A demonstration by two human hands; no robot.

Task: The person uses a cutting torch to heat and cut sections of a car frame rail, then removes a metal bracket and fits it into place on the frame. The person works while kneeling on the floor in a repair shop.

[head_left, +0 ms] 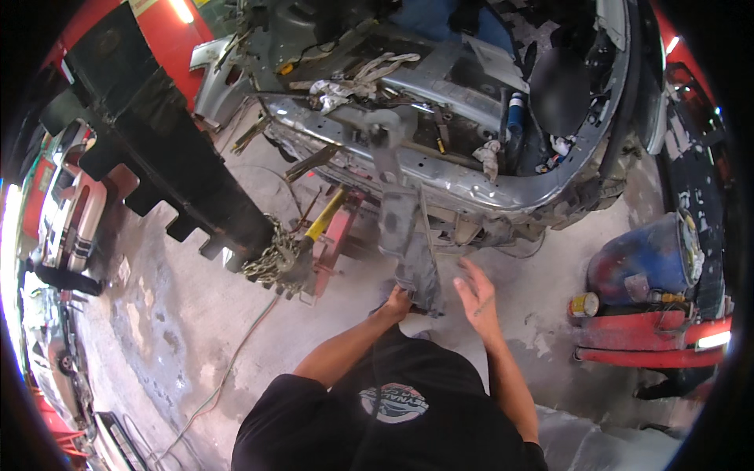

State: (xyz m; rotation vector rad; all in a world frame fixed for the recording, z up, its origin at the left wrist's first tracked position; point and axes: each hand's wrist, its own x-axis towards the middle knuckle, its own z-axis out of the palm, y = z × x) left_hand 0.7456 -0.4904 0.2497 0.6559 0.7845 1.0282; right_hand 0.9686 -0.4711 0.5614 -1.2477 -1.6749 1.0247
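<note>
A long, dusty grey car body part [403, 228] with a bracket-like far end stands out in front of me. My left hand [399, 303] is closed around its near end. My right hand [477, 297] is just to the right of the part, fingers spread and holding nothing. Beyond lies the stripped end of a car body [503, 187], its bare metal edge curving across the upper view. The far end of the grey part overlaps that edge in view; whether they touch I cannot tell.
A black steel post [157, 129] with notched plates leans at left, a chain [271, 255] at its foot. Beside it are a yellow bar [323, 216] and a red stand [326, 255]. A blue drum [640, 259] is at right. A hose [236, 352] crosses the floor.
</note>
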